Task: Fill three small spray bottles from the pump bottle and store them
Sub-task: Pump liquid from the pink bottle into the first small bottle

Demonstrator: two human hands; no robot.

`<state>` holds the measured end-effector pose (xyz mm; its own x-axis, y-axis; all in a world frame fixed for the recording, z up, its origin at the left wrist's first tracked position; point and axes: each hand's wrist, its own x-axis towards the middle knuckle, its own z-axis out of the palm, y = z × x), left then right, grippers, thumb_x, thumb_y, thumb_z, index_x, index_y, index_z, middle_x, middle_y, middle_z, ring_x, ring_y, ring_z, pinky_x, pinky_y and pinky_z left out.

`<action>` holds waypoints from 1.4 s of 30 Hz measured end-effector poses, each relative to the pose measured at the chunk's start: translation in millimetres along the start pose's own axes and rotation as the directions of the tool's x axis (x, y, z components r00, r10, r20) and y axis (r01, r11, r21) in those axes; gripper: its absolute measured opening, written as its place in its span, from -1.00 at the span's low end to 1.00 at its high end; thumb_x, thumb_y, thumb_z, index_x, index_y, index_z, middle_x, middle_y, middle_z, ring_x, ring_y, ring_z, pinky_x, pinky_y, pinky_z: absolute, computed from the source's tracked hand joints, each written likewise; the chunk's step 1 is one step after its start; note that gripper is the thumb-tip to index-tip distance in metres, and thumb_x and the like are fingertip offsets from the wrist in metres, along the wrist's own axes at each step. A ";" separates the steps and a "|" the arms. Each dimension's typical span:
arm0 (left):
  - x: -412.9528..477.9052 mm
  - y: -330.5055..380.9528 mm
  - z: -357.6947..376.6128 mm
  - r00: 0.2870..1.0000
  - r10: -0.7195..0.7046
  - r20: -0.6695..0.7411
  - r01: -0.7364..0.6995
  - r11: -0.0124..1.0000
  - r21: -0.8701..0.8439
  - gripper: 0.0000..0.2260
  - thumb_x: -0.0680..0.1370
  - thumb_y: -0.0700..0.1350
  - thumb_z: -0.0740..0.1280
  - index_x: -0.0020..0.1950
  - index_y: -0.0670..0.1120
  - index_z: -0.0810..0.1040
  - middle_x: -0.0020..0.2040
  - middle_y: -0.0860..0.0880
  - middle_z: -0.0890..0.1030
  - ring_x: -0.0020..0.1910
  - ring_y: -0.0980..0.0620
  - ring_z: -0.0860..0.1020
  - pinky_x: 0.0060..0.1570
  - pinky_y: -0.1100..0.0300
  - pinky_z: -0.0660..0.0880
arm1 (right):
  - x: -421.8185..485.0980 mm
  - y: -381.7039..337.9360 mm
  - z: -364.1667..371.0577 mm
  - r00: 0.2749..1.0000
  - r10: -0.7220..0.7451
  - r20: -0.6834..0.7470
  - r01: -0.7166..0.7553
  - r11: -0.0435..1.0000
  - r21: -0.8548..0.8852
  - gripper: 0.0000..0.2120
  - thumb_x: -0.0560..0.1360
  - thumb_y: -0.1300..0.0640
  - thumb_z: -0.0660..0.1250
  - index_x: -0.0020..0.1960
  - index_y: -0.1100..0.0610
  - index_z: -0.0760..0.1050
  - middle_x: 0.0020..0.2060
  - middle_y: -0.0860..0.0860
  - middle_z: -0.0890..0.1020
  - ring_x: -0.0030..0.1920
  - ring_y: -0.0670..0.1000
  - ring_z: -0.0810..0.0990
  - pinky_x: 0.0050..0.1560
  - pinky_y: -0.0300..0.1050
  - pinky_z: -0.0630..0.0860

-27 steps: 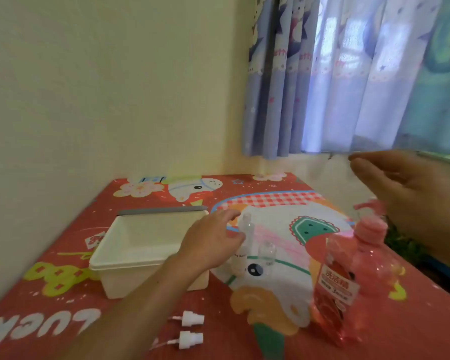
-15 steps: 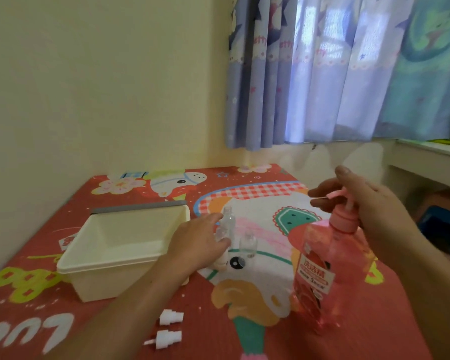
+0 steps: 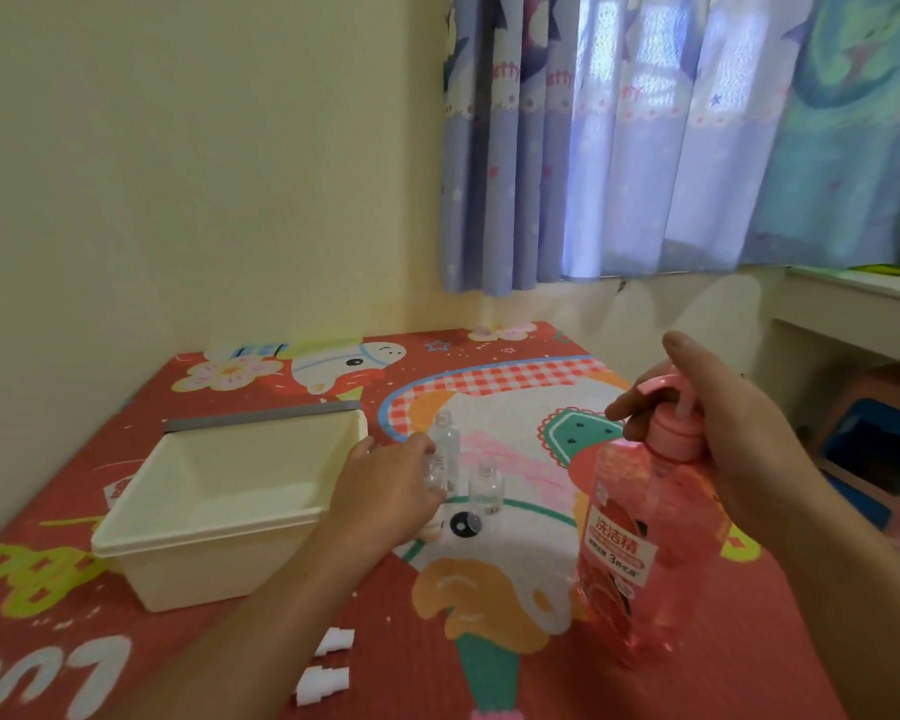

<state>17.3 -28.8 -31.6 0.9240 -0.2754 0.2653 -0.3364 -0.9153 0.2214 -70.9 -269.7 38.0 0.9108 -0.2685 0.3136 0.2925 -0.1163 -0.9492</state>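
Three small clear spray bottles without caps stand mid-table: a taller one [image 3: 447, 438], one [image 3: 486, 485] to its right, and one [image 3: 431, 472] partly hidden by my left hand [image 3: 385, 491], whose fingers wrap around it. The pink pump bottle [image 3: 637, 543] stands upright at the right. My right hand [image 3: 718, 433] grips its neck, with the thumb up over the pump head [image 3: 663, 389]. Two white spray caps [image 3: 333, 641] [image 3: 323, 691] lie near the front edge beside my left forearm.
A cream plastic bin [image 3: 204, 532] sits at the left, touching my left wrist, with a grey lid [image 3: 261, 417] behind it. A red cartoon mat [image 3: 749, 641] covers the table. Wall and curtain close the back; a blue stool [image 3: 874, 459] stands on the right.
My right hand came down from the air onto the pump bottle's neck and pump head. My left hand closed around the nearest small bottle. The view shifted a little to the right.
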 end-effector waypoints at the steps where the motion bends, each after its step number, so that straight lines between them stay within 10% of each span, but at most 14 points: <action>1: -2.3 0.5 -2.9 1.000 -0.012 -0.015 0.011 1.000 -0.024 -0.62 0.53 0.12 0.32 0.31 0.07 0.39 0.12 0.06 0.64 0.15 0.04 0.52 0.40 0.13 0.19 | -0.2 0.3 0.0 1.000 -0.004 0.002 0.004 1.000 -0.001 -0.47 0.40 -0.33 0.25 -0.37 0.10 0.68 -0.25 0.27 0.70 -0.34 0.07 0.62 -0.18 -0.04 0.49; 8: -20.8 14.2 -25.7 0.988 -0.051 -0.146 -0.005 0.932 -0.363 -0.71 0.43 0.13 0.45 0.12 0.16 0.52 -0.02 0.23 0.59 -0.02 0.15 0.58 -0.06 0.19 0.48 | -3.3 2.6 -8.7 0.997 0.070 0.045 -0.073 0.994 0.087 -0.36 0.54 -0.24 0.12 -0.27 0.26 0.67 -0.27 0.15 0.73 -0.30 0.01 0.68 -0.15 -0.05 0.51; 15: -34.4 58.6 -35.7 0.983 0.159 -0.088 -0.163 0.553 -0.817 -0.78 0.50 0.02 0.43 0.10 0.23 0.53 0.03 0.16 0.59 -0.06 0.16 0.62 -0.06 0.26 0.54 | -7.8 5.7 -7.0 0.992 0.092 0.085 -0.095 0.995 0.038 -0.34 0.51 -0.36 0.10 -0.32 0.13 0.68 -0.24 0.23 0.72 -0.03 0.27 0.69 0.12 0.13 0.54; 21: -39.1 94.5 -38.0 0.975 0.192 -0.111 -0.177 0.378 -0.909 -0.65 0.30 0.14 0.47 0.02 0.11 0.52 -0.08 0.17 0.64 -0.15 0.20 0.61 -0.09 0.27 0.55 | -8.7 5.2 -4.8 0.993 0.104 0.055 -0.105 0.994 0.021 -0.33 0.52 -0.37 0.05 -0.38 0.11 0.62 -0.39 0.17 0.63 -0.25 0.15 0.64 -0.20 -0.04 0.43; 39: -30.4 118.4 -48.0 0.929 0.224 -0.294 -0.369 0.525 -0.767 -0.66 0.52 0.24 0.28 0.26 0.19 0.55 0.19 0.24 0.59 0.19 0.30 0.51 0.11 0.08 0.57 | -11.1 10.1 -6.4 0.985 0.128 0.116 -0.134 0.990 0.044 -0.21 0.44 -0.43 0.09 -0.20 0.32 0.61 -0.31 0.20 0.67 -0.25 0.11 0.63 -0.03 0.06 0.46; 42: -34.7 119.4 -50.0 0.920 0.255 -0.297 -0.391 0.558 -0.732 -0.60 0.48 0.15 0.40 0.31 0.14 0.52 0.18 0.23 0.58 0.15 0.32 0.51 0.14 0.37 0.45 | -11.3 10.3 -4.4 0.986 0.150 0.078 -0.157 0.982 0.101 -0.39 0.53 -0.34 0.15 -0.33 0.10 0.67 -0.31 0.12 0.67 -0.28 0.05 0.64 -0.02 0.04 0.48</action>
<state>-64.1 -113.8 32.6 0.7107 -0.3998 0.5789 -0.6817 -0.1879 0.7071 -79.5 -272.0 24.8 0.9643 -0.2070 0.1650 0.1736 0.0241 -0.9845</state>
